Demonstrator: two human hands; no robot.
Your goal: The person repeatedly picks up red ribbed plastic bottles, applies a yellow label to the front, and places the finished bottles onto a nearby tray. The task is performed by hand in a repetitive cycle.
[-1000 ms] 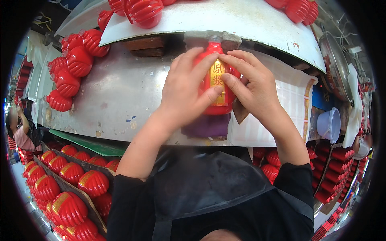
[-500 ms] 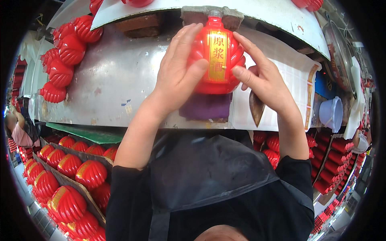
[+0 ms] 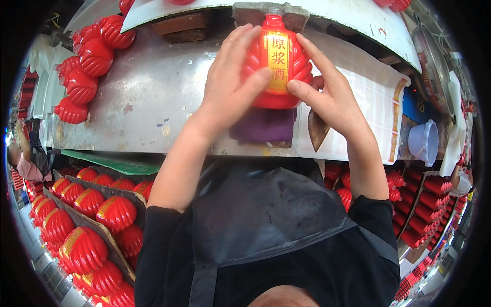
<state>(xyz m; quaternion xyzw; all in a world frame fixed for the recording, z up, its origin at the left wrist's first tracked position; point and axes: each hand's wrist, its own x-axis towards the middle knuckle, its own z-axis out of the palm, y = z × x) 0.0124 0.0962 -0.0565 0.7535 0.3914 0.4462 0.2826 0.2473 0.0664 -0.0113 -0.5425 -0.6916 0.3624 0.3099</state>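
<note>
A glossy red ribbed bottle with a clear neck lies on its back, its gold-and-red label facing up. My left hand wraps its left side, thumb against the label's lower left edge. Along the right side rests my right hand, its thumb at the label's lower right edge. A brown, pointed, blade-like tool sticks out below the right palm, tucked in that hand; its upper end is hidden. The bottle's neck lies against a grey cloth-covered block. Purple cloth shows below the base.
White sheets with a label strip at their edge cover the metal table's right part. Several red bottles line its left side. A raised white board spans the far side. Crated labelled bottles stand lower left; a pale bucket sits right.
Both thumbs have shifted over the label: the left one up and inward, the right one inward to its edge. The whole view has also moved slightly. The bottle stays between both hands.
</note>
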